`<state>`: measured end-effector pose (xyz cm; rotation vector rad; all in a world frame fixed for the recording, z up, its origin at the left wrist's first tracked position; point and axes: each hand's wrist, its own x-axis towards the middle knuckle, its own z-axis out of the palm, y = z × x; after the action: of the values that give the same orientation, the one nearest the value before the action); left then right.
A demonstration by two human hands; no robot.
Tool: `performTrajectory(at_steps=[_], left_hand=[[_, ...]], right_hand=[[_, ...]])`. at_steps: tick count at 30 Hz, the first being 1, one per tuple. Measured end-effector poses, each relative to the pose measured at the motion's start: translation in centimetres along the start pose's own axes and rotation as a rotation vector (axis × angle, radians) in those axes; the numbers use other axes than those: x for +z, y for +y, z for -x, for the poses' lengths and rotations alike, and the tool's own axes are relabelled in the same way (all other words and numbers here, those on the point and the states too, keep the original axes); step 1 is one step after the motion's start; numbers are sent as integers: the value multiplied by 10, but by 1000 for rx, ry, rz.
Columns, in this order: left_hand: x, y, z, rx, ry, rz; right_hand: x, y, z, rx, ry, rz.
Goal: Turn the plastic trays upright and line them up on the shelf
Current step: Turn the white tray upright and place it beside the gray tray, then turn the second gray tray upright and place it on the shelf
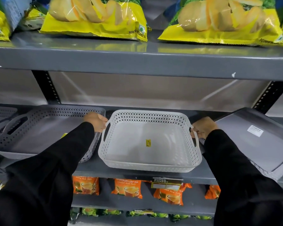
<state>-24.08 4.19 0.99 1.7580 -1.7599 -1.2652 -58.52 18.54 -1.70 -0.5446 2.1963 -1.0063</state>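
Note:
A white perforated plastic tray (147, 162) sits upright in the middle of the grey shelf (137, 174), a small yellow sticker on its floor. My left hand (96, 121) grips its left handle and my right hand (202, 128) grips its right handle. To the left stands a grey perforated tray (39, 128), upright, partly hidden by my left sleeve. To the right lies another grey tray (255, 137) upside down, its flat bottom up with a white label on it.
Yellow chip bags (95, 18) fill the shelf above, whose front edge hangs over the trays. Orange tea packets (127, 187) line the shelf below. A further grey tray (0, 113) shows at the far left. Black perforated uprights stand behind the trays.

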Motion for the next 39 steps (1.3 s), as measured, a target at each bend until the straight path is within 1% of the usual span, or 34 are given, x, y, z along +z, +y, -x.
performTrajectory(at_steps=[2, 4, 7, 9, 11, 12, 14, 16, 18, 19, 21, 22, 23, 24, 25, 27, 29, 30, 31, 33, 34, 36, 37, 38, 39], left_hand=[[1, -1, -6, 25, 37, -95], [3, -1, -11, 82, 86, -250], [9, 8, -6, 166, 131, -620], [18, 18, 3, 187, 186, -862], [31, 32, 8, 204, 250, -961], [40, 42, 10, 230, 259, -958], [63, 63, 14, 309, 186, -841], [97, 89, 26, 382, 77, -600], [137, 113, 43, 433, -3, -308], [156, 124, 52, 413, -60, -133], [201, 150, 71, 300, -275, 239], [217, 158, 79, 198, -412, 404], [238, 170, 88, 85, -542, 510], [256, 181, 97, -14, -643, 519], [269, 185, 100, -100, -707, 460], [297, 197, 100, -211, -723, 334], [311, 197, 90, -295, -741, 314], [318, 194, 83, -324, -741, 314], [327, 186, 66, -309, -723, 287], [344, 166, 30, -242, -747, 174], [347, 162, 27, -272, -779, 215], [350, 154, 16, -441, -735, 408], [347, 157, 22, -492, -717, 498], [342, 165, 30, -508, -667, 560], [337, 170, 32, -527, -583, 575]], right_hand=[[2, 5, -3, -9, 37, -13], [4, 10, -7, -33, 78, 11], [5, 11, -6, -75, 94, 71], [3, 11, -6, -88, 87, 121], [-1, 9, -5, -117, 59, 112], [-7, 7, -8, -136, 45, 105], [-23, 5, -17, -141, 36, 26], [-50, 4, -26, -185, 88, 15], [-81, 6, -31, -237, 190, 90], [-96, 8, -31, -249, 237, 165], [-133, 19, -33, -258, 334, 315], [-144, 24, -36, -254, 365, 363], [-162, 31, -43, -238, 382, 378], [-177, 38, -47, -231, 395, 362], [-186, 42, -48, -208, 403, 352], [-212, 58, -61, -136, 383, 383], [-228, 69, -76, -28, 372, 451], [-237, 76, -87, 25, 367, 473], [-243, 82, -95, 66, 341, 466], [-252, 96, -118, 73, 291, 433], [-256, 102, -128, 77, 264, 436], [-261, 105, -133, 97, 261, 438], [-262, 101, -126, 107, 254, 424], [-264, 97, -121, 105, 245, 407], [-266, 93, -122, 83, 256, 386]])
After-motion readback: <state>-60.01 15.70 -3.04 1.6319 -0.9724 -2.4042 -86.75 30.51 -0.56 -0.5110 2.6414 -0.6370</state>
